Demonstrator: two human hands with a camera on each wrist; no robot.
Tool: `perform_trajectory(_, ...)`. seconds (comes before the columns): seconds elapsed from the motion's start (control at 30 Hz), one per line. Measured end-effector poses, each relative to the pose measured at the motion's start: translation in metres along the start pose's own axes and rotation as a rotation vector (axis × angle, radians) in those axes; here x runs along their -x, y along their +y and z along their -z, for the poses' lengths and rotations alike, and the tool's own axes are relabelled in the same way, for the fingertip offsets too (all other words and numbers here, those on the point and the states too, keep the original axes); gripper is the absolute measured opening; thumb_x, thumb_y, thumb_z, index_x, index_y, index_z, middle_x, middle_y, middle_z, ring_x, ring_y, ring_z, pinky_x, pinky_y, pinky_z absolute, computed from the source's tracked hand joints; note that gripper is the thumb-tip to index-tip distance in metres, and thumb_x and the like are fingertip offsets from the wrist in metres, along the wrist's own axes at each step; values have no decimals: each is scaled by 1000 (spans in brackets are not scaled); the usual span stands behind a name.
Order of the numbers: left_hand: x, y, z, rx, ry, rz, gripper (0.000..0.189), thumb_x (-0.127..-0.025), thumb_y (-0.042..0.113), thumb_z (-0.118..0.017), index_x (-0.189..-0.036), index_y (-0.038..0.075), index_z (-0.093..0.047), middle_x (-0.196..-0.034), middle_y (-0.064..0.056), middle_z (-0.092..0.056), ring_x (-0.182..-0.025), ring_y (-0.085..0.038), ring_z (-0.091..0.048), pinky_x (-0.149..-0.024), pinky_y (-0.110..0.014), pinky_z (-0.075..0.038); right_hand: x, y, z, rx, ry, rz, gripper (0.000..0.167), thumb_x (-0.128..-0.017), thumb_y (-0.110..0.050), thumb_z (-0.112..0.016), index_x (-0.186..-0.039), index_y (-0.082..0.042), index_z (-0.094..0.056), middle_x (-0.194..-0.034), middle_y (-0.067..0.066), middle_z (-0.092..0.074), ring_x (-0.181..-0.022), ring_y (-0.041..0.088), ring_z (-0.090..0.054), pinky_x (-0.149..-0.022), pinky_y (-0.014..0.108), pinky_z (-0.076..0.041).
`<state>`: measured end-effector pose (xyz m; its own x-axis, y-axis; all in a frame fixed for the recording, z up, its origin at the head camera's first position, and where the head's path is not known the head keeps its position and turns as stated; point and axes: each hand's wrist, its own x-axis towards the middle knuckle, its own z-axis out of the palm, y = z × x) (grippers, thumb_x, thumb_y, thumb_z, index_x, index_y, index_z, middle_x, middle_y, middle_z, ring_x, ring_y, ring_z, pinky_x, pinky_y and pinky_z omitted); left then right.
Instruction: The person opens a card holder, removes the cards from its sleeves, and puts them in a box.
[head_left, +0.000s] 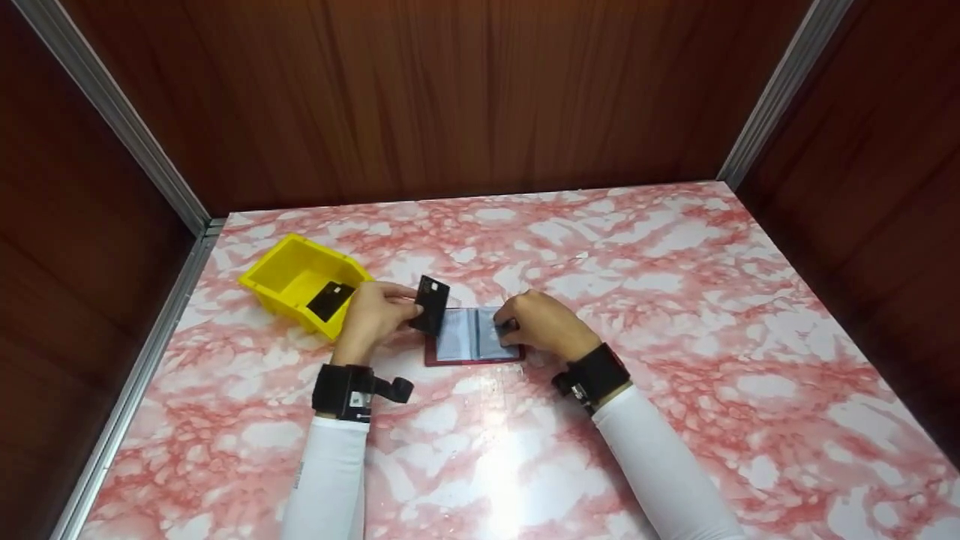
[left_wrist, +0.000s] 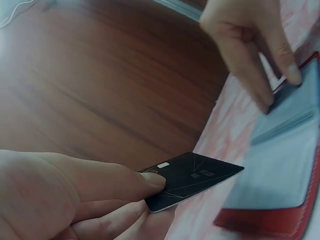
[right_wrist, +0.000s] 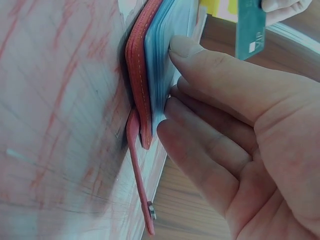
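Note:
A black card [head_left: 430,306] with a small pale chip mark is pinched between thumb and fingers of my left hand [head_left: 371,311]. In the left wrist view the card [left_wrist: 192,175] tilts, its far corner pointing toward the card holder [left_wrist: 277,185]. That red-covered card holder [head_left: 457,341] lies spread on the table, showing clear bluish sleeves. My right hand [head_left: 544,322] is at its right-hand sleeves. Seen from the right wrist, the thumb of this hand [right_wrist: 220,105] presses the top sleeve [right_wrist: 167,65], with curled fingertips at the stack's edge.
Left of the holder stands a yellow bin [head_left: 271,264], with another black card [head_left: 328,301] inside. A red strap [right_wrist: 140,185] with a metal snap sticks out from the holder. The marbled red-and-white table [head_left: 637,247] is bounded by brown wood panels [head_left: 480,97].

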<state>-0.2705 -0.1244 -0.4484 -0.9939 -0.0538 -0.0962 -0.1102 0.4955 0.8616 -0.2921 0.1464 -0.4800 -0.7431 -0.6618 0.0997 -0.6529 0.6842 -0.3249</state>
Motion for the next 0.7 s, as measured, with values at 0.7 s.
perform_trajectory(0.7, 6, -8, 75, 7, 198, 41, 29, -83, 20, -69, -111, 17, -68, -107, -8, -68, -88, -17, -66, -74, -25, -54, 0, 0, -1, -15, 11, -13, 16, -73, -20, -77, -88, -18, -72, -88, -4, -69, -78, 10, -61, -72, 29, -50)
